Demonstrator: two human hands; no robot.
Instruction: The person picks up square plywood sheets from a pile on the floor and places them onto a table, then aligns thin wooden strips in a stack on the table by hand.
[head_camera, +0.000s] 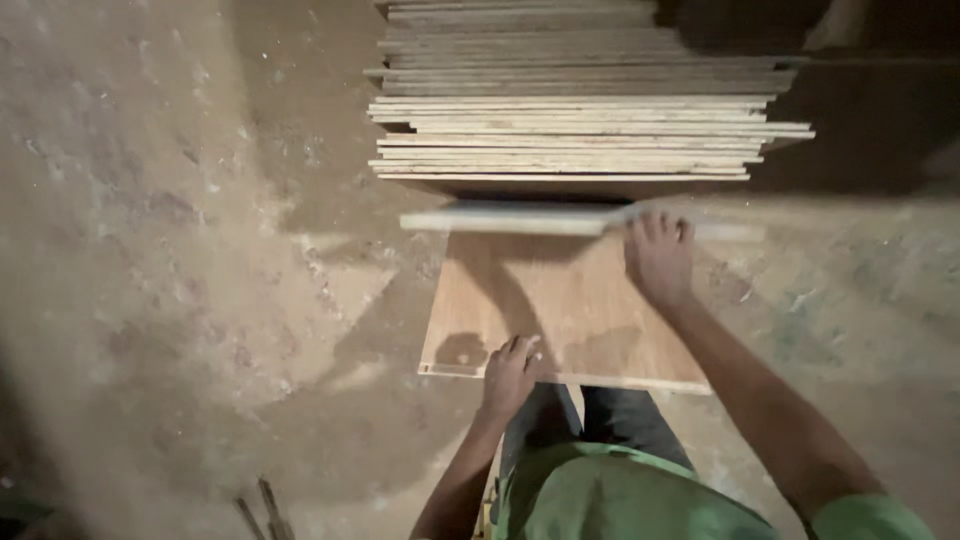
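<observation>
A brown rectangular plywood board (560, 300) lies tilted in front of me, its far edge raised and pale. My right hand (658, 258) lies flat on the board near its far right edge, fingers curled over that edge. My left hand (510, 375) grips the board's near edge, fingers on top. Just beyond the board stands a tall stack of similar thin wooden boards (580, 110), their pale edges facing me.
A dusty concrete floor (170, 250) spreads to the left and right. Two thin sticks (262, 510) lie at the lower left. My dark trousers and green shirt (600, 490) fill the bottom centre. A dark shadowed area sits at the upper right.
</observation>
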